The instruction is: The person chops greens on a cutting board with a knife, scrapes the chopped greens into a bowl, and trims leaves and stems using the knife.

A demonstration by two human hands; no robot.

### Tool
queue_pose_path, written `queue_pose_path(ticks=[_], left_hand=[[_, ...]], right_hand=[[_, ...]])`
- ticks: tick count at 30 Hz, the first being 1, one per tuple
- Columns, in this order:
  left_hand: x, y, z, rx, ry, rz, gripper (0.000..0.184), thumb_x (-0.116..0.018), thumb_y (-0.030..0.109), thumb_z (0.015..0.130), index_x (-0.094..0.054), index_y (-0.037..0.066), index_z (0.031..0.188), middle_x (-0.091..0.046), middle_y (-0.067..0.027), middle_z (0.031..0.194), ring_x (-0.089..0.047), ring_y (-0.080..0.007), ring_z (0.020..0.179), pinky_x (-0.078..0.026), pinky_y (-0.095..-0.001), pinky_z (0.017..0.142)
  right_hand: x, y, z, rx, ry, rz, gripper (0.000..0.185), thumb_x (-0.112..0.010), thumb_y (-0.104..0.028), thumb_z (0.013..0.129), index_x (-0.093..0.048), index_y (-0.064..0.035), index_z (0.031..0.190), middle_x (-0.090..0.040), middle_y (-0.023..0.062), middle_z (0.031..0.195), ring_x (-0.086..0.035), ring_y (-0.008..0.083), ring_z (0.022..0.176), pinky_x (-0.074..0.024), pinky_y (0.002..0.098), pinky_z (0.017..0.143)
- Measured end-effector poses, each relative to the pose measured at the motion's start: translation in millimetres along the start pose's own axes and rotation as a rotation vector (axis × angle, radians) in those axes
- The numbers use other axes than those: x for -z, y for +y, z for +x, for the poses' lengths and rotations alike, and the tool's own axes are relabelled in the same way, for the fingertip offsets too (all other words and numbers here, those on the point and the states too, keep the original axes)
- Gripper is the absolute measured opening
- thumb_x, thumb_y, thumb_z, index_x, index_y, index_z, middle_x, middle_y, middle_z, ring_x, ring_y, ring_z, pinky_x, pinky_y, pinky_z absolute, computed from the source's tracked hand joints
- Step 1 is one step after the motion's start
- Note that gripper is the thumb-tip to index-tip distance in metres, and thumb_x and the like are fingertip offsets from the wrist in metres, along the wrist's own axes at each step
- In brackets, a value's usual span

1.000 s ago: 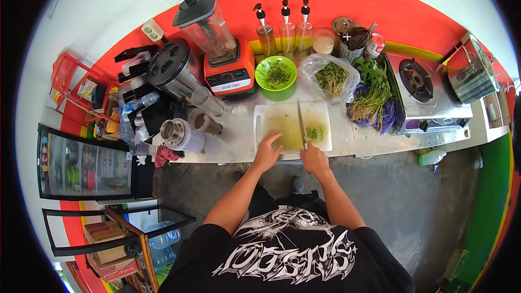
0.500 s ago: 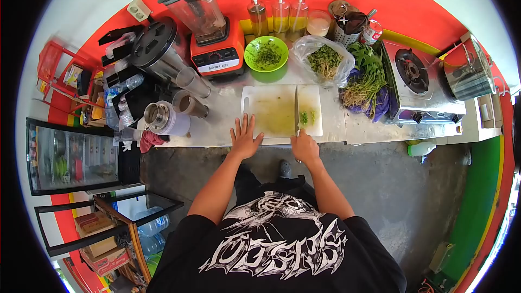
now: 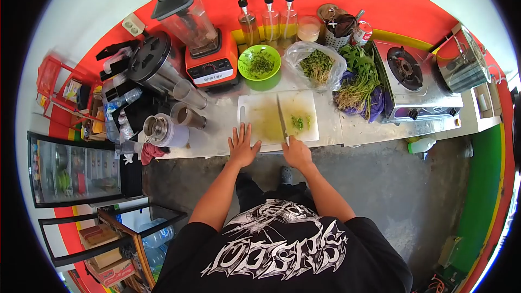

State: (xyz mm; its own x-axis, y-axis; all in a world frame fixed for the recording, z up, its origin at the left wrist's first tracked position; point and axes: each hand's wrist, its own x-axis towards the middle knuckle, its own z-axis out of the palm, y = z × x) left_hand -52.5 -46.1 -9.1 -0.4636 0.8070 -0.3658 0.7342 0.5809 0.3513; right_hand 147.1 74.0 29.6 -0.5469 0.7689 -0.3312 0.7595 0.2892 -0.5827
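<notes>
A white cutting board [image 3: 252,109] with green stains lies at the counter's front edge. My left hand [image 3: 243,150] rests with spread fingers at its near left corner. In my right hand [image 3: 298,155] is the handle of a kitchen knife [image 3: 281,115], whose blade lies across the board, pointing away and slightly left. A small pile of chopped greens [image 3: 299,122] is to the right of the blade, apart from it. Behind the board stands a green bowl [image 3: 266,83] with more chopped greens inside.
A plastic bag [image 3: 337,65] of cut greens and a bunch of rooted leafy greens [image 3: 358,84] sit right of the bowl. A gas stove [image 3: 399,97] is farther right. A red blender [image 3: 211,65], pump bottles [image 3: 271,19] and a tumbler [image 3: 175,133] are also on the counter.
The knife has moved left, away from the chopped greens, and its tip now leans left. My left hand stays at the board's corner. The whole view has shifted slightly.
</notes>
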Motion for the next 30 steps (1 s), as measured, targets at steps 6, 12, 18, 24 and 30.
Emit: queue_pose_path(ticks=[6,12,18,24,30], left_hand=[[7,2,-1,0.002,-0.044,-0.015,0.087,-0.046,0.06,0.1,-0.002,0.025,0.165,0.004,-0.0079,0.173,0.009,-0.0381,0.157,0.0,-0.0613,0.122],[6,2,1,0.018,-0.055,-0.008,0.086,-0.046,0.059,0.1,-0.001,0.025,0.165,0.004,-0.0077,0.173,0.009,-0.0381,0.157,0.0,-0.0611,0.123],[2,-1,-4,-0.022,0.013,0.011,0.081,-0.044,0.056,0.102,-0.004,0.024,0.165,0.0,-0.0088,0.173,0.005,-0.0391,0.157,-0.003,-0.0609,0.123],[-3,-8,-7,-0.125,0.249,-0.006,0.068,-0.055,0.036,0.101,-0.028,0.018,0.161,-0.019,-0.0119,0.169,-0.019,-0.0427,0.153,-0.019,-0.0613,0.119],[12,5,14,0.104,0.551,-0.149,0.051,-0.065,0.023,0.095,-0.049,0.015,0.142,-0.055,-0.0145,0.134,-0.048,-0.0371,0.128,-0.041,-0.056,0.101]], right_hand=[[20,27,-7,-0.034,0.087,-0.02,0.037,-0.06,-0.037,0.097,-0.059,-0.0009,0.106,-0.07,0.0298,0.09,-0.069,0.0498,0.086,-0.0542,0.0592,0.078],[39,46,-12,0.203,-0.01,-0.095,0.032,-0.064,-0.036,0.096,-0.06,-0.0051,0.104,-0.07,0.0268,0.087,-0.068,0.048,0.082,-0.0543,0.0577,0.076],[57,65,-6,0.146,0.016,-0.227,0.03,-0.065,-0.035,0.094,-0.062,-0.0062,0.103,-0.07,0.0257,0.087,-0.069,0.0468,0.085,-0.0546,0.0555,0.077],[69,75,-10,0.219,-0.033,-0.207,0.031,-0.066,-0.035,0.094,-0.064,-0.0073,0.105,-0.071,0.0234,0.087,-0.069,0.045,0.085,-0.0543,0.0554,0.077],[81,90,-9,0.262,-0.085,-0.238,0.033,-0.065,-0.039,0.093,-0.067,-0.0077,0.103,-0.071,0.0221,0.086,-0.069,0.0447,0.085,-0.0537,0.0555,0.078]])
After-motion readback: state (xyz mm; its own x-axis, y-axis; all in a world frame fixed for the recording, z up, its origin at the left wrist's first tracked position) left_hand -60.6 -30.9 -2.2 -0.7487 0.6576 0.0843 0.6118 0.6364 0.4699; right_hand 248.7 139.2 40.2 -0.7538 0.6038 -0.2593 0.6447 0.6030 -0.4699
